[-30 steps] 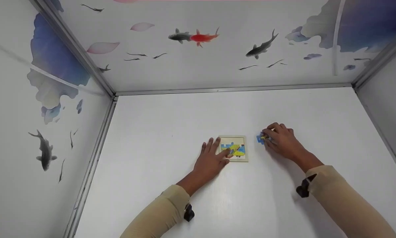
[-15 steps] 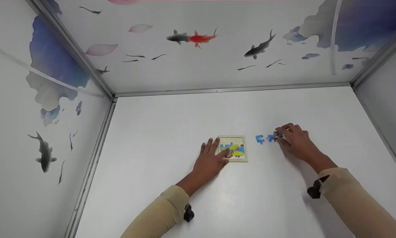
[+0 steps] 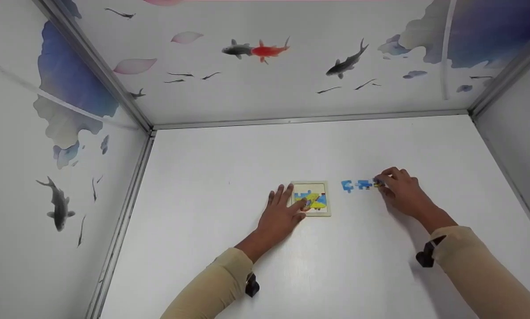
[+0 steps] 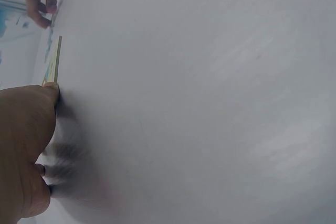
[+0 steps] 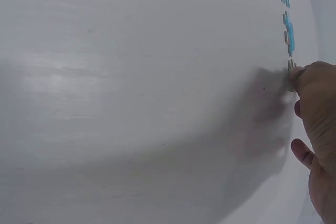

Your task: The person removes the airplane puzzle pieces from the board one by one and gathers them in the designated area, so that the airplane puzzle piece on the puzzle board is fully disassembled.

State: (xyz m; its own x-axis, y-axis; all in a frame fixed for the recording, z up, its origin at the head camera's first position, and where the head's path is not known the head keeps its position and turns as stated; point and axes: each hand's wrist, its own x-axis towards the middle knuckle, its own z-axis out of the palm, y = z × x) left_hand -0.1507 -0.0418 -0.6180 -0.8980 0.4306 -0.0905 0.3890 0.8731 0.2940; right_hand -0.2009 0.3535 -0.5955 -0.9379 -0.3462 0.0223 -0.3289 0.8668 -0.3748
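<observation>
A small square jigsaw tray lies on the white table, its lower part filled with a yellow aeroplane picture on blue and its upper part bare wood. My left hand rests over the tray's left side with fingers spread and the index finger on the picture; in the left wrist view the thumb meets the tray's edge. To the right, my right hand pinches a dark-patterned puzzle piece low at the table. Left of it lie two blue puzzle pieces, the nearer one close beside the pinched piece.
White panels painted with fish and blue leaves enclose the table at the back and both sides. A metal strip runs along the back edge. Black wrist cameras hang at both tan sleeves.
My right hand has moved right, and the bunched puzzle pieces now lie spread in a row, with the last one still between its fingers. My left hand has stayed on the tray.
</observation>
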